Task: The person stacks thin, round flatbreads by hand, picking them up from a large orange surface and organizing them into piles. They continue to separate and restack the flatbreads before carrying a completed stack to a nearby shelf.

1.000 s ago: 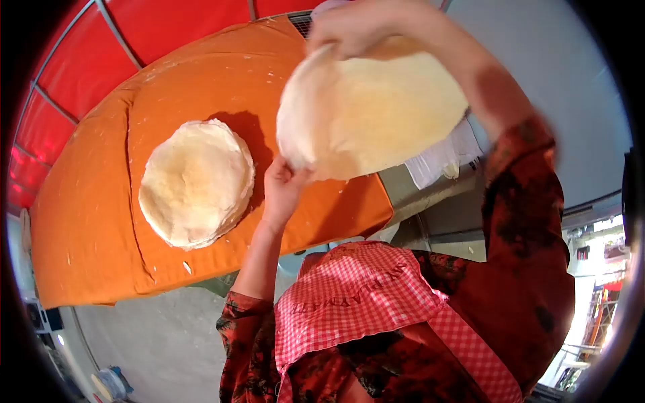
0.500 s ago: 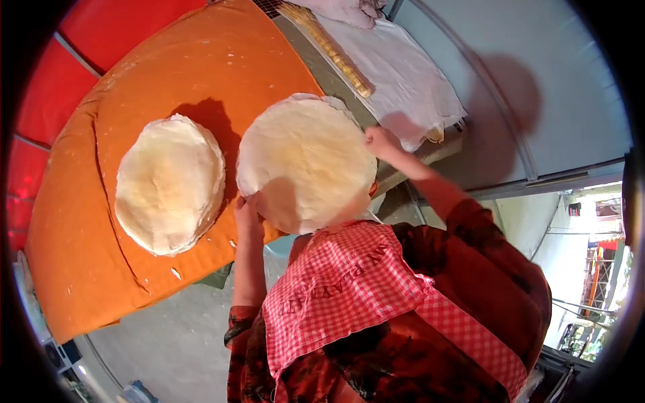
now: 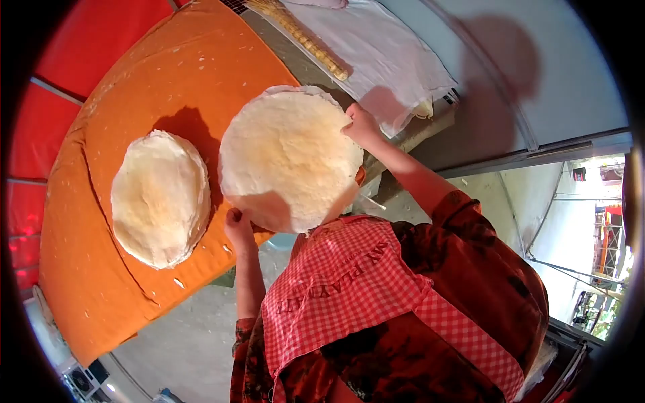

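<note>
A large round flatbread (image 3: pixel 295 148), pale and thin, lies on a stack of others at the near right edge of the orange cloth. At its upper right rim, my right hand (image 3: pixel 364 127) pinches the edge between thumb and fingers. My left hand (image 3: pixel 239 230) is closed at the lower left rim, its fingertips against the bread's edge. To the left sits a second pile of flatbreads (image 3: pixel 160 198), with neither hand on it. A shadow falls across the lower part of the bread.
The orange cloth (image 3: pixel 134 101) covers a curved table and carries white flakes. Beyond its right edge, a straw brush (image 3: pixel 316 47) rests beside a white cloth (image 3: pixel 390 60). A grey panel wall (image 3: pixel 557 87) stands at the right. Below is a grey floor (image 3: pixel 181 336).
The view has shifted slightly, so the table and breads appear farther left. My right hand has moved a little up along the bread's rim. My left hand stays near the lower left edge.
</note>
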Demonstrator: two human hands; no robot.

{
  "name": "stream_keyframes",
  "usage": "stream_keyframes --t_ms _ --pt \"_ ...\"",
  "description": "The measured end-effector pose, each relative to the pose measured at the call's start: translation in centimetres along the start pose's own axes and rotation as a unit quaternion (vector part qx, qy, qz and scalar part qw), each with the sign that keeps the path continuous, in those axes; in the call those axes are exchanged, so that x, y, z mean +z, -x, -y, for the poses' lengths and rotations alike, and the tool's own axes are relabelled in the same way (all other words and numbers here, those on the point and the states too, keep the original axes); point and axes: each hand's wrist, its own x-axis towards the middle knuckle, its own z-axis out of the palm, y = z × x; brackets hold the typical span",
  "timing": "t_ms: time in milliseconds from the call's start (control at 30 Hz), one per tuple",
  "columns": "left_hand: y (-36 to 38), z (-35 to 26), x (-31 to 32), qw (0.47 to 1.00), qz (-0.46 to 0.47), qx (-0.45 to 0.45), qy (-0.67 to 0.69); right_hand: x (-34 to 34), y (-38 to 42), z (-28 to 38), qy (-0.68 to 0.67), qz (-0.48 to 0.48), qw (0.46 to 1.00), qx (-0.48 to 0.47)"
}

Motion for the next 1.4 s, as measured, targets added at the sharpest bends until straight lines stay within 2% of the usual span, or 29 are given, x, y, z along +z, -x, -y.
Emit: stream_keyframes --t_ms 33,133,233,333,433,533,633,667,733,767,833,900,933,1033,1067,1167,1267,1367,1400 --pt "-0.5 0.7 -0.2 1.000 -0.002 -0.005 -0.002 0.1 -0.1 0.1 0.044 -0.023 0.998 -0.025" --pt "-1.2 2.1 -0.3 1.000 -0.011 0.015 -0.016 0.2 0.7 -0.2 0.200 -0.008 0.980 -0.003" --pt "-1.0 2.2 0.0 0.998 -0.022 0.037 -0.044 1.0 0.9 -1.5 0.200 -0.020 0.979 -0.024" --pt "-1.0 2.5 0.2 0.994 -0.036 0.065 -0.079 0.0 0.8 1.1 0.194 -0.022 0.980 0.025" --pt "-1.0 2.2 0.1 0.994 -0.025 0.066 -0.078 0.0 -0.5 0.6 0.027 0.066 0.997 0.024" --pt "-0.2 0.7 0.7 0.996 -0.047 0.076 -0.022 -0.8 -1.5 2.0 -0.256 0.178 0.950 -0.011" --pt "-0.1 -0.4 1.1 0.990 -0.096 0.103 0.000 -4.3 -1.9 6.7 -0.327 0.123 0.935 -0.061" --pt "-0.5 -0.6 0.9 0.987 -0.113 0.115 -0.002 -4.2 -1.9 6.3 -0.339 0.119 0.933 -0.026" --pt "-1.7 -0.3 0.1 0.992 -0.072 0.084 -0.062 -4.4 -2.5 5.3 -0.361 0.113 0.925 0.039" --pt "-2.1 0.0 0.0 0.992 -0.052 0.069 -0.090 -2.6 -3.5 2.4 -0.283 0.104 0.953 0.026" --pt "-2.5 0.7 0.9 0.964 -0.080 0.127 -0.221 2.2 -5.2 -5.0 -0.121 0.084 0.989 -0.001" --pt "-2.4 0.9 1.5 0.923 -0.103 0.187 -0.321 2.2 -4.5 -5.1 -0.018 0.070 0.997 0.009" --pt "-2.4 0.9 1.4 0.925 -0.079 0.152 -0.338 2.4 -4.1 -5.2 0.034 0.064 0.997 0.014" --pt "-1.9 0.3 1.2 0.924 -0.088 0.115 -0.353 3.6 -4.7 -6.2 0.053 0.037 0.998 0.001" --pt "-2.4 1.2 1.0 0.919 -0.102 0.136 -0.355 2.0 -3.7 -3.7 0.131 0.040 0.991 0.010" --pt "-2.4 1.7 0.7 0.933 -0.132 0.182 -0.282 1.9 -5.0 -4.8 0.108 0.117 0.985 0.062" --pt "-0.2 1.4 0.0 0.948 -0.146 0.165 -0.230 0.8 -5.5 -4.2 -0.111 0.206 0.939 0.251" --pt "3.7 3.6 -0.9 0.988 -0.067 0.014 -0.142 -1.0 -5.2 -1.4 -0.309 0.279 0.848 0.327" --pt "5.9 2.3 -0.1 0.991 -0.009 -0.081 -0.107 -1.2 -5.3 -1.0 -0.333 0.313 0.833 0.313"
